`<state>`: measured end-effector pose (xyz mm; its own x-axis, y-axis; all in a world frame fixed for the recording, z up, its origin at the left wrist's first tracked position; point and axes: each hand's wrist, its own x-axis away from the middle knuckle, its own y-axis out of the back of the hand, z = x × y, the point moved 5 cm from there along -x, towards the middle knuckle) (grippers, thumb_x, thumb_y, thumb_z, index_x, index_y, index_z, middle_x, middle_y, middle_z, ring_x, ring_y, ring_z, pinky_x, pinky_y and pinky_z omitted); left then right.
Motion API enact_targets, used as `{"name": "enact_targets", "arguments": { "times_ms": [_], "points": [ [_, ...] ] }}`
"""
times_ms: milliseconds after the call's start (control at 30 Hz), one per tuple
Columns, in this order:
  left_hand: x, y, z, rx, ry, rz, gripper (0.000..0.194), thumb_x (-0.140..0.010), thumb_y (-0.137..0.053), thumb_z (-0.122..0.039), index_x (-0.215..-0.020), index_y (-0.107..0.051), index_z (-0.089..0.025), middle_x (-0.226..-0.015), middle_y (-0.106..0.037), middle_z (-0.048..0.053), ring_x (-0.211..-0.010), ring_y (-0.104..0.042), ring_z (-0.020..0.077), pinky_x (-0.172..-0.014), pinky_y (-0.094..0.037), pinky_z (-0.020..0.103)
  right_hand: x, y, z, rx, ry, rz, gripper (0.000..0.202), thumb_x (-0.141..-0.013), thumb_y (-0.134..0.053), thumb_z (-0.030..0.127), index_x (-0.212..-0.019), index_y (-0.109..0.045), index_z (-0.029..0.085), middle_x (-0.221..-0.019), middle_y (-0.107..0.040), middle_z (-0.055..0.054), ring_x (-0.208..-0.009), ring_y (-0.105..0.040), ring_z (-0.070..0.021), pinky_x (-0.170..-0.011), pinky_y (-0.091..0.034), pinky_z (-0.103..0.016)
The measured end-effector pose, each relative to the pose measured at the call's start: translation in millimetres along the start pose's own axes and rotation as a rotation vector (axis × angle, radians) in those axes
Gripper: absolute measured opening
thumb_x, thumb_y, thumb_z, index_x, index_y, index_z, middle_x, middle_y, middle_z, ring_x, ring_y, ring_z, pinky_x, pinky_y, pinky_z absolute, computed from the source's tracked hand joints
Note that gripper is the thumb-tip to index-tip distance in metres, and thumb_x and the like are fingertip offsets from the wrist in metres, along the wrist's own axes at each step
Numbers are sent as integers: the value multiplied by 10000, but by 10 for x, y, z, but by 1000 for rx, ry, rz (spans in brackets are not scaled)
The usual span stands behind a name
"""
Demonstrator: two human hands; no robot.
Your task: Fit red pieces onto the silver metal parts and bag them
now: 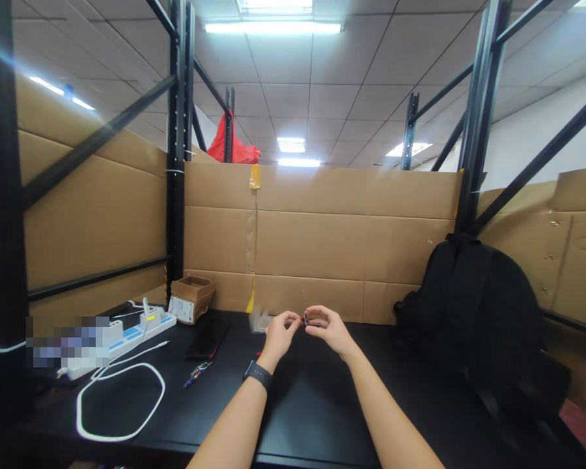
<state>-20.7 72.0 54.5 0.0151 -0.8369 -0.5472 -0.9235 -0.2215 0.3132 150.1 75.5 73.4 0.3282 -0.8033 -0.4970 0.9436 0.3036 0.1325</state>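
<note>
Both hands meet above the black table, in the middle of the view. The fingers of my left hand are pinched together at a tiny red piece, too small to name. My right hand is curled, thumb and fingertips closed on a small dark, shiny ring-like metal piece. The two pieces are touching or very close; I cannot tell whether they are joined. A dark watch is on my left wrist. Behind the left hand lies a clear plastic bag or wrapper, partly hidden.
A black tablet or phone and a keychain lie left of my hands. Farther left are a white power strip and a looped white cable. A small cardboard box stands behind; a black backpack is on the right.
</note>
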Motion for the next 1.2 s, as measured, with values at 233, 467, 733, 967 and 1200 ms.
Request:
{"name": "enact_targets", "arguments": {
  "times_ms": [233, 467, 733, 967, 1200],
  "points": [
    [28, -22, 54, -32, -18, 38, 235, -800, -685, -357, -945, -776, -195, -916, -785, 95, -920, -726, 238, -924, -496, 374, 133, 64, -281, 21, -96, -25, 573, -575, -918, 372, -1061, -674, 192, -1135, -708, -114, -898, -734, -259, -914, -570, -453],
    [65, -75, 71, -108, -64, 94, 193, -779, -697, -352, -886, -799, -227, -908, -788, 54, -900, -713, 226, -887, -492, 334, 196, 48, -356, -30, -104, -70, 594, -558, -925, 396, -1058, -674, 198, -1134, -714, -115, -940, -735, -288, -935, -566, -470],
    [71, -117, 12, -142, -104, 114, 171, -815, -662, -315, -899, -786, -234, -942, -780, 43, -950, -690, 224, -910, -476, 330, 235, -5, -384, -82, -81, -85, 563, -579, -919, 388, -1051, -668, 211, -1156, -703, -91, -938, -731, -264, -953, -553, -455],
    [73, -152, 38, -159, -111, 118, 148, -821, -673, -312, -879, -773, -220, -970, -772, 54, -989, -674, 237, -924, -468, 342, 254, -13, -361, -100, -70, -120, 512, -608, -907, 418, -1021, -682, 216, -1110, -726, -85, -980, -718, -270, -958, -553, -446],
    [90, -119, -21, -125, -141, 51, 121, -813, -675, -251, -875, -772, -213, -953, -776, 49, -961, -684, 220, -916, -477, 332, 259, -64, -263, -130, -40, -137, 400, -623, -902, 402, -902, -715, 185, -1072, -757, -114, -1015, -720, -290, -980, -536, -438]
  ]
}}
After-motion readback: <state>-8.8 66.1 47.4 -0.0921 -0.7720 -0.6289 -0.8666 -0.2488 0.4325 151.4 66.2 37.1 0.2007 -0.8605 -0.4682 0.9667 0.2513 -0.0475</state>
